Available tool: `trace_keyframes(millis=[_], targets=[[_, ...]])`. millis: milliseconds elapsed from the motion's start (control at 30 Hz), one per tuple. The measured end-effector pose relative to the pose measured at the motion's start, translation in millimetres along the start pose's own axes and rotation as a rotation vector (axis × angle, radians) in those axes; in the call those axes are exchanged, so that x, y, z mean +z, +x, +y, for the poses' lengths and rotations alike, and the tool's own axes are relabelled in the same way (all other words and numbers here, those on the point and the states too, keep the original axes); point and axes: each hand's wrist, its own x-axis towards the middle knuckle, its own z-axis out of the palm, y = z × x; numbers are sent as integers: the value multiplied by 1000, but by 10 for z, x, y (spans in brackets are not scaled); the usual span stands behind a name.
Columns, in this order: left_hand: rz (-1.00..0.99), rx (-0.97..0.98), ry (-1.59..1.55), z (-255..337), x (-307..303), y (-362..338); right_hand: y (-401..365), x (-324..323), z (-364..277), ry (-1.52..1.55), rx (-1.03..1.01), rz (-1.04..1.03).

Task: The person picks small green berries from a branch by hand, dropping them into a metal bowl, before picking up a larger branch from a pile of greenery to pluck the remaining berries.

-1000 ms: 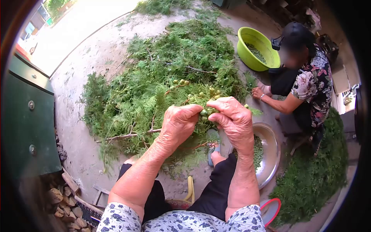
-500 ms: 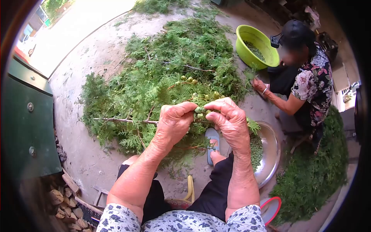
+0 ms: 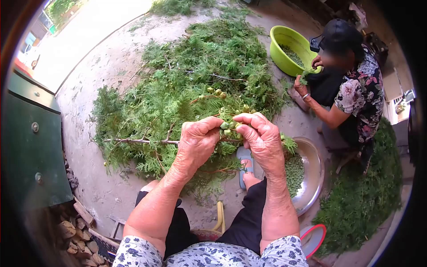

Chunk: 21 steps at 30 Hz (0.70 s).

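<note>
My left hand (image 3: 199, 141) and my right hand (image 3: 262, 141) meet over a pile of green conifer branches (image 3: 209, 62), each with thumb and forefinger pinched on a cluster of small green cones (image 3: 228, 126). The left fingertips are on the cluster's left side, the right ones on its right. More yellowish cones (image 3: 216, 92) show on a twig just beyond. Right of my right forearm stands a metal bowl (image 3: 315, 178) holding many small green cones (image 3: 293, 174).
A co-worker (image 3: 351, 84) sits at the right, holding a green sprig (image 3: 304, 78) beside a lime-green tub (image 3: 278, 55). More greenery (image 3: 362, 204) lies at the lower right, near a red-rimmed basin (image 3: 321, 236). Chopped wood (image 3: 80, 240) and a green metal panel (image 3: 35, 147) are at the left.
The co-worker's hands have risen toward the green tub, a sprig now visible between them. My hands have barely shifted and still pinch the cone cluster.
</note>
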Motion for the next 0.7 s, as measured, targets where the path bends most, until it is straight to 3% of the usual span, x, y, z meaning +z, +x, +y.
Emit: trace_keyframes(millis=[267,333,433,700], targets=[[-26,-33,-60,18,60,-29,-6,163,147,169,65,227],[-32,-42,-50,20,74,-27,-8,194,165,509,226,264],[-8,-1,-2,-7,103,-37,-2,188,179,719,330,306],[20,88,24,7,137,-60,-2,218,239,851,349,341]])
